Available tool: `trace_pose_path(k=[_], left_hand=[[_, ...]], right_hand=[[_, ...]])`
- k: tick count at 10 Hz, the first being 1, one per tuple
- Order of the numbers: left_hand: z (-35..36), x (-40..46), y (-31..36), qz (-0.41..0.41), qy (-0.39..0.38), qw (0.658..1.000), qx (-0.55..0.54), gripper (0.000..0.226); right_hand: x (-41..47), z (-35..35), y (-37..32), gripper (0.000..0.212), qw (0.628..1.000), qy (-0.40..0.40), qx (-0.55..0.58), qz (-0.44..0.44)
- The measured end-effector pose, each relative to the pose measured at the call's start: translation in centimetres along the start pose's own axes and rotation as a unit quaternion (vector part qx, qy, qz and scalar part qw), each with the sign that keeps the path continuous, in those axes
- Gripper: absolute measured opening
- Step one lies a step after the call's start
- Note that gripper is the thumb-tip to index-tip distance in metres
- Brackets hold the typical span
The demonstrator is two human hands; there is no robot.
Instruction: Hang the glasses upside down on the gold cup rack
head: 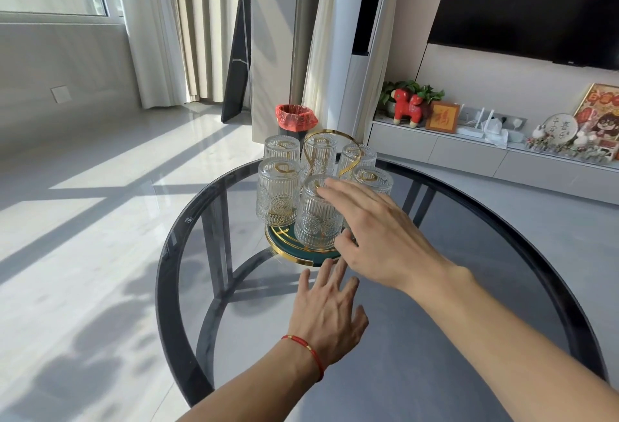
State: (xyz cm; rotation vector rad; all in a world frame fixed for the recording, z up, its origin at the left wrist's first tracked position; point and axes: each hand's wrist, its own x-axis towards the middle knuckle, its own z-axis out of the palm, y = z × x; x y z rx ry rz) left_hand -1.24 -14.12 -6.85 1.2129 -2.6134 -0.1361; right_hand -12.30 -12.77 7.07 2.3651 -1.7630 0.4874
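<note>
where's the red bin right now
In the head view, the red-lined bin stands on the floor beyond the glass table, just behind the gold cup rack, top centre.

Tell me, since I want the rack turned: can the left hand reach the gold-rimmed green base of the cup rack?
Probably yes: the left hand lies open on the glass table, fingertips just short of the base, nothing between.

Sunlit grey floor (100,220), curtains (160,26), wall TV (536,2), round glass table (469,287)

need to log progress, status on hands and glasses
Right hand open against the front glass. Left hand open, flat over table. Six glasses inverted on gold rack. Nothing in the way.
</note>
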Motion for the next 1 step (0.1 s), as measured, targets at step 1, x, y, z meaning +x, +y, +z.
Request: trace_pose_path(k=[1], left_hand=[[-0.25,-0.56,0.16,0.027,0.006,1.0,-0.003,0.049]], right_hand=[[-1.42,-0.96,-0.35,0.067,0.999,0.029,0.014,0.01]])
